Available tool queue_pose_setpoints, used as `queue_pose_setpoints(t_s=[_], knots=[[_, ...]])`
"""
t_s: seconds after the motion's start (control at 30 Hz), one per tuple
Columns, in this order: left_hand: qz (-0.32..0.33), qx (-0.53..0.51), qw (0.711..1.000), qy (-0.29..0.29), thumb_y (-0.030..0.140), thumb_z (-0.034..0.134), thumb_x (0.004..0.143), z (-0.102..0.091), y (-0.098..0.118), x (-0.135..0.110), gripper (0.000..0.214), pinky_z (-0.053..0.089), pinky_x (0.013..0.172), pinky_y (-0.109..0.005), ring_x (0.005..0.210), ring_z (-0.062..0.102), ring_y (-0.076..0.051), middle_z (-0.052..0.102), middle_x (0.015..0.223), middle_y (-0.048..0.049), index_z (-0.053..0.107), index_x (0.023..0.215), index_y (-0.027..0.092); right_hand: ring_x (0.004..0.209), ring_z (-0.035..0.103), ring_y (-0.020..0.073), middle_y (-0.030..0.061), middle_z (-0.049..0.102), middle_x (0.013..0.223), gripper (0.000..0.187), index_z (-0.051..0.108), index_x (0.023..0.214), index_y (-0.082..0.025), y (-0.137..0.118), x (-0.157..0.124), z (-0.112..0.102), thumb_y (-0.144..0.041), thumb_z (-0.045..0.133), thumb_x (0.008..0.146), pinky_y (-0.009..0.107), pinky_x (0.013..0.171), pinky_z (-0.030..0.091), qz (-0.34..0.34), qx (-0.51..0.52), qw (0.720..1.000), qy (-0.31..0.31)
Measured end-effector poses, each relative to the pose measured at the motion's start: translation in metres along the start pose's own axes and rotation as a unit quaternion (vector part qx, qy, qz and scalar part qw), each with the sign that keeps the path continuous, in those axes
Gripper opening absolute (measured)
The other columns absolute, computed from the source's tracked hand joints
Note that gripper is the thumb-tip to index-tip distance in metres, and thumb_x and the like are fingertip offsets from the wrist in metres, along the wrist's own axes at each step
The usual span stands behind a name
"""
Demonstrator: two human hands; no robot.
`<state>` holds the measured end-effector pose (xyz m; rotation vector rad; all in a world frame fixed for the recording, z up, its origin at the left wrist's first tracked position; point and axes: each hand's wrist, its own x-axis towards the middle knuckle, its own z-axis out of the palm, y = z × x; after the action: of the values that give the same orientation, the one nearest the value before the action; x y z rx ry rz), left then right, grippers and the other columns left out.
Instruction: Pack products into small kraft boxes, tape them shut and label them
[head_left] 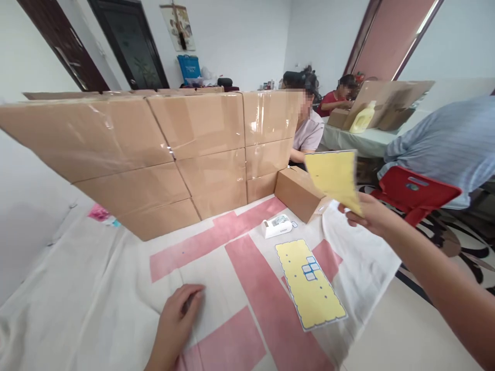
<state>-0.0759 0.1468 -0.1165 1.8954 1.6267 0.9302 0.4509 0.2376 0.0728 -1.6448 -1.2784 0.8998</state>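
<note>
My right hand (365, 212) is raised over the table's right edge, fingers closed on the lower corner of a yellow card (334, 178). That card is held up at a tilt, with a scalloped dark border along its top. My left hand (178, 314) rests on the cloth at the front, loosely curled, thumb and forefinger tips close together, nothing visible in it. Between the hands lies a yellow patterned card (305, 299) with blue-outlined squares and a wavy border. Behind it sits a small white tape dispenser (277, 225).
Stacked cardboard boxes (209, 170) form a wall along the table's back. A single cardboard box (297, 190) lies at their right end. Pink strips (255, 288) mark the pale tablecloth (116, 288). People sit beyond; a red chair (419, 190) stands at right.
</note>
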Motion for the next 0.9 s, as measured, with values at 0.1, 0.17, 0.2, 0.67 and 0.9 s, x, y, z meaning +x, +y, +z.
queue_pose_setpoints(t_s=[0.1,0.17,0.2,0.67,0.9], knots=[[-0.002,-0.005,1.0,-0.009,0.048,0.051,0.095,-0.001,0.005,-0.002,0.03,0.053,0.077,-0.035,0.091,0.068,-0.022,0.074,0.099,-0.003,0.072,0.098,0.028,0.035,0.033,0.0039,-0.0019,0.059,0.067,0.01,0.059,0.095,-0.02,-0.017,0.031,0.065,-0.026,0.06,0.087,0.021,0.037,0.039,0.02,-0.083,0.994,-0.071],[-0.001,-0.004,1.0,-0.011,0.048,0.049,0.096,-0.001,0.008,-0.002,0.031,0.052,0.077,-0.036,0.089,0.067,-0.022,0.073,0.098,-0.0036,0.072,0.098,0.027,0.037,0.042,0.007,-0.0026,0.056,0.061,0.014,0.06,0.102,-0.018,-0.021,0.053,0.097,-0.021,0.057,0.089,0.02,0.036,0.039,0.034,-0.173,0.982,-0.066],[0.0,-0.003,1.0,-0.012,0.047,0.048,0.096,-0.001,0.009,-0.002,0.031,0.051,0.078,-0.037,0.089,0.066,-0.022,0.073,0.098,-0.004,0.071,0.099,0.027,0.037,0.044,0.0081,-0.0027,0.055,0.059,0.016,0.061,0.104,-0.017,-0.022,0.063,0.109,-0.019,0.056,0.09,0.02,0.037,0.039,0.039,-0.202,0.977,-0.063],[-0.006,-0.011,1.0,-0.017,0.041,0.048,0.097,-0.005,0.019,-0.004,0.027,0.05,0.083,-0.038,0.095,0.067,-0.023,0.073,0.1,-0.0042,0.071,0.098,0.027,0.131,0.051,0.0435,0.0318,0.054,0.136,0.052,0.042,0.145,-0.009,-0.016,0.086,0.18,-0.032,0.043,0.098,0.058,0.1,0.048,-0.075,-0.478,0.875,-0.005],[-0.015,-0.011,0.999,-0.028,0.043,0.045,0.098,-0.005,0.021,-0.004,0.03,0.047,0.086,-0.04,0.097,0.065,-0.024,0.073,0.102,-0.0044,0.07,0.098,0.027,0.148,0.039,0.0254,0.0052,0.049,0.157,0.046,0.057,0.143,-0.025,-0.014,0.102,0.23,-0.035,0.045,0.099,0.035,0.117,0.038,-0.225,-0.503,0.789,-0.274]])
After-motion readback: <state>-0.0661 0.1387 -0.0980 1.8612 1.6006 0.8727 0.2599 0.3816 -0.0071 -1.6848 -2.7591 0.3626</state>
